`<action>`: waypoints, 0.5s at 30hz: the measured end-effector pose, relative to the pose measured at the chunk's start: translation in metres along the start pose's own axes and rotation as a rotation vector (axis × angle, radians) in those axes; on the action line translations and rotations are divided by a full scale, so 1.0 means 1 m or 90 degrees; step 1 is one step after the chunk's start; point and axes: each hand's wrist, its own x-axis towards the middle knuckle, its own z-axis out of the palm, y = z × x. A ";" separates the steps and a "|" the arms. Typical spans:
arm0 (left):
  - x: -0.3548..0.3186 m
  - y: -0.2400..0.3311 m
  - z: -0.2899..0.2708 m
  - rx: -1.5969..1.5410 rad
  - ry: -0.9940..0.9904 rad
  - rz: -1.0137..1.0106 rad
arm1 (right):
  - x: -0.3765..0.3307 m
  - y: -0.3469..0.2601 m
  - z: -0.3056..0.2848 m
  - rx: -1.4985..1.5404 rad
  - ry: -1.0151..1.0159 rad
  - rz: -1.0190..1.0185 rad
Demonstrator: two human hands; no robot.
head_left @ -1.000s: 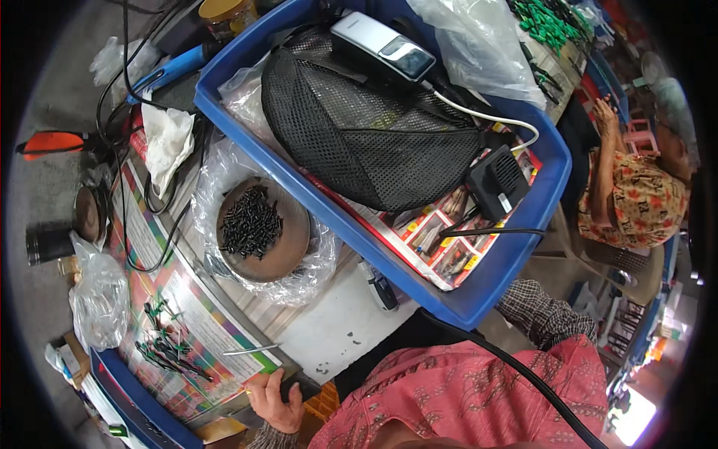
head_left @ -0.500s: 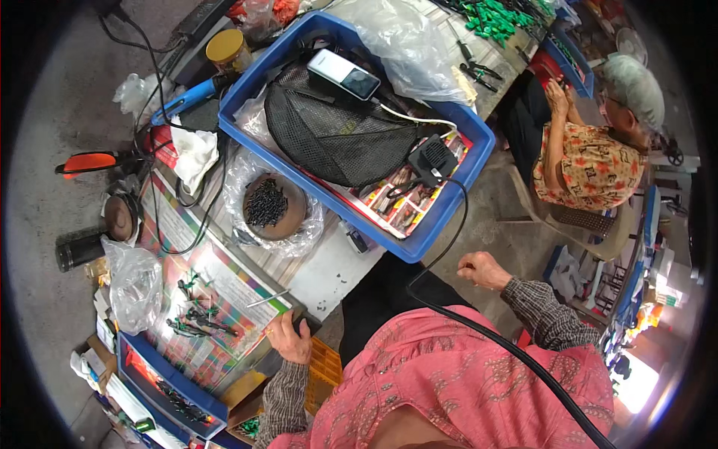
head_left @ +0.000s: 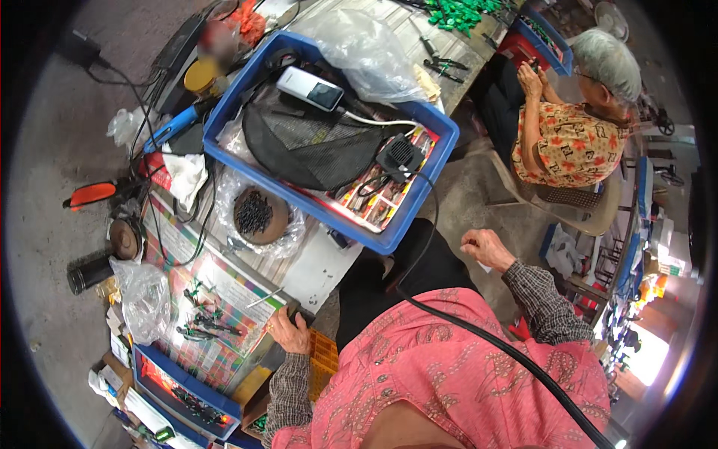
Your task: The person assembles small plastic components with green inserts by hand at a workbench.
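a big blue crate [head_left: 419, 217] holding a black mesh pouch [head_left: 314, 146] takes up the far end of the desk [head_left: 321, 269], with a brown bowl of dark screws [head_left: 258, 215] in clear plastic just beside its near wall. the left hand [head_left: 288, 329] rests on the desk's near edge, fingers curled together over the rim, next to a patterned sheet [head_left: 217, 292] with small dark-green parts [head_left: 202, 318]. the right hand [head_left: 482, 247] hangs off the desk's right side in a loose fist, holding nothing.

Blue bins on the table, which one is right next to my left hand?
The small blue bin at the table's near corner, just beside your left hand. The big blue bin with the black mesh lies farther up.
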 end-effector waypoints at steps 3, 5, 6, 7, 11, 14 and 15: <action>0.002 0.004 0.000 0.024 -0.005 -0.021 | 0.019 0.002 -0.029 -0.019 0.054 -0.039; 0.004 0.011 -0.004 0.027 -0.014 -0.050 | 0.034 -0.004 -0.055 -0.029 0.081 -0.052; 0.005 0.015 -0.007 0.025 -0.017 -0.063 | 0.043 -0.007 -0.069 -0.036 0.095 -0.062; 0.010 0.026 -0.012 0.020 -0.043 -0.106 | 0.053 -0.008 -0.084 -0.039 0.103 -0.064; 0.034 0.070 -0.018 0.042 -0.039 -0.108 | 0.118 -0.012 -0.155 -0.065 0.284 -0.232; 0.061 0.126 -0.025 -0.115 -0.047 -0.224 | 0.180 -0.011 -0.208 -0.055 0.356 -0.260; 0.076 0.150 -0.024 -0.123 -0.015 -0.176 | 0.195 -0.017 -0.225 -0.046 0.356 -0.240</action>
